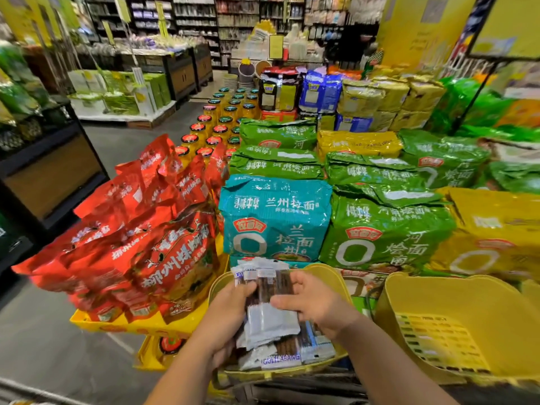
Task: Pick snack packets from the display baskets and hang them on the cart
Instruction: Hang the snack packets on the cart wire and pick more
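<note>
Your left hand [230, 302] and right hand [315, 302] both grip one bundle of snack packets [270, 305], silver-white wrappers with dark brown strips. The left fingers curl round its left edge with the thumb over the front. The right fingers wrap its right edge.

The bundle sits just above the round yellow basket [330, 274], its upper ends reaching past the far rim. More loose packets [292, 350] lie in the basket under your wrists.

You are hemmed in ahead: the teal noodle pack [274, 217] stands right behind the far rim, with the green noodle pack [385, 229] beside it. To your left the red packets [146, 235] lean out over their yellow tray [96, 324], close to your left forearm. To your right the second yellow basket [438, 320] stands near, its tall rim beside your right forearm.

Open room lies on the grey floor [43, 331] at lower left, running up the aisle past the rows of jars [216, 124]. The picture does not clearly show a cart.
</note>
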Tool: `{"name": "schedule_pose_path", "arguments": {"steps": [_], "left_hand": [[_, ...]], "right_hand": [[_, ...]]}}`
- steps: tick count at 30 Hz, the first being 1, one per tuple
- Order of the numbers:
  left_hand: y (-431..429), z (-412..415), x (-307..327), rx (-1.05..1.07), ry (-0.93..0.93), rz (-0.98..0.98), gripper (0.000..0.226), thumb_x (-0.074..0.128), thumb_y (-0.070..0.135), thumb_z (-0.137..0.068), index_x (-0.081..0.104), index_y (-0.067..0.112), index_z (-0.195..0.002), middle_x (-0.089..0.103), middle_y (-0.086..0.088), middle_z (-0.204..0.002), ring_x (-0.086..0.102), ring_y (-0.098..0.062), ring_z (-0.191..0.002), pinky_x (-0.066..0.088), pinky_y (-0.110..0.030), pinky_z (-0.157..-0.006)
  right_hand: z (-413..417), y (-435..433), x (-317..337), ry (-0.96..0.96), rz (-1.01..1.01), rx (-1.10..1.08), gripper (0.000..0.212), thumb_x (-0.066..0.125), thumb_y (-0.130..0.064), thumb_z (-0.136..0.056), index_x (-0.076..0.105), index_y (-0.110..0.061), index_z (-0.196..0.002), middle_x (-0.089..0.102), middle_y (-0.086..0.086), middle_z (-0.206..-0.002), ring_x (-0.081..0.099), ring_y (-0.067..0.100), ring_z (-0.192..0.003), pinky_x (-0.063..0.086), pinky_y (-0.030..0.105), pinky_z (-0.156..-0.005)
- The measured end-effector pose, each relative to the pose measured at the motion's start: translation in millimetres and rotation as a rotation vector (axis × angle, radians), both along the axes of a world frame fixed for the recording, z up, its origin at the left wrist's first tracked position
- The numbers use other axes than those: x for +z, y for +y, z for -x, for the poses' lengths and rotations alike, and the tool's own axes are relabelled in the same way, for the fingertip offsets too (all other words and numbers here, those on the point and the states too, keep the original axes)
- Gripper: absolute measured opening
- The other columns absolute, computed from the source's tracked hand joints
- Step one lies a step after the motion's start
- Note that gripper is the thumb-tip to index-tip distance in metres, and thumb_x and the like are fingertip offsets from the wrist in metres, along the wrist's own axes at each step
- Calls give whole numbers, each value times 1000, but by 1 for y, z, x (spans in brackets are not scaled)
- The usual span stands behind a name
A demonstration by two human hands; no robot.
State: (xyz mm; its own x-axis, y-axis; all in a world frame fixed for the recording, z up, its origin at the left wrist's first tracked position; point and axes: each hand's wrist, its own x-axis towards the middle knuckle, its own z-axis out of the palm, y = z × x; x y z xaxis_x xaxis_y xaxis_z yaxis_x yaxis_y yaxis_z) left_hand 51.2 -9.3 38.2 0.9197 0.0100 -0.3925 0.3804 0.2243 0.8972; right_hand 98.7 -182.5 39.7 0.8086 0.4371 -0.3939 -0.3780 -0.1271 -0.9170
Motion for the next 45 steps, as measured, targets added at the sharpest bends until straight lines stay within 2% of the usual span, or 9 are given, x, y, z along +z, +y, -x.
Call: {"name": "schedule_pose_path", "arguments": {"steps": [4, 10, 15, 18, 21, 24, 29, 36, 45], "left_hand": [[3, 3, -7, 56, 67, 35, 29, 59, -2, -94, 64, 4, -121, 76, -16, -108, 73, -35, -98, 58, -49, -88], [25, 4, -7, 181, 42, 4, 32, 63, -2, -93, 64, 7, -123, 75, -16, -112, 72, -38, -103, 55, -59, -94], [35, 4, -5, 206, 15, 15, 32, 65, -4, -90, 66, 7, -120, 76, -16, -110, 72, -38, -101, 55, -59, -94], [33, 8, -5, 177, 7, 43, 36, 68, -3, -88, 65, 8, -122, 76, -16, -110, 73, -38, -100, 58, -54, -87], [32, 10, -4, 181, -21, 56, 42, 72, -4, -84, 64, 9, -124, 76, -15, -111, 74, -36, -100, 58, -53, -87], [28, 9, -3, 192, -54, 65, 45, 73, -7, -82, 64, 8, -124, 76, -14, -112, 73, -35, -103, 55, -57, -95], [19, 7, -2, 235, -118, 48, 49, 77, -6, -77, 64, 7, -123, 76, -13, -112, 72, -32, -106, 55, -54, -96], [26, 9, -4, 179, -13, 165, 36, 43, 1, -100, 68, 13, -124, 74, -13, -117, 72, -32, -103, 60, -53, -87], [26, 3, -3, 169, -82, 61, 28, 63, -4, -93, 69, 9, -118, 77, -15, -106, 75, -29, -82, 58, -34, -53]], "right_hand": [[-8, -28, -7, 20, 7, -86, 40, 78, -8, -87, 62, -4, -123, 75, 13, -114, 71, 33, -106, 54, 57, -96], [-21, -57, -19, -187, 645, 37, 22, 77, -20, -84, 64, -20, -102, 71, 2, -100, 67, 18, -92, 57, 38, -82], [-22, -21, -44, -295, 1168, 315, 66, 68, -16, -92, 30, -12, -147, 58, 16, -129, 60, 31, -116, 51, 36, -81], [-20, -19, -52, -376, 1273, 344, 59, 55, -19, -99, 33, -26, -154, 37, 16, -148, 52, 34, -128, 50, 38, -101], [-17, -21, -48, -353, 1125, 406, 42, 49, -43, -102, 57, -27, -139, 47, 8, -145, 53, 28, -127, 45, 36, -107], [-8, -15, -31, -229, 945, 351, 61, 30, -54, -107, 64, -8, -128, 63, 15, -130, 59, 26, -117, 45, 33, -98], [-2, -2, -11, 31, 60, 1, 34, 58, -41, -100, 64, -12, -117, 75, 12, -105, 73, 26, -97, 59, 36, -76], [1, -5, -18, 126, -145, -90, 36, 69, -6, -92, 62, -8, -127, 73, 15, -119, 69, 34, -112, 51, 57, -101], [-2, 1, -11, 16, -123, -102, 42, 72, 1, -86, 63, -10, -126, 74, 11, -116, 71, 31, -108, 54, 51, -97]]}}
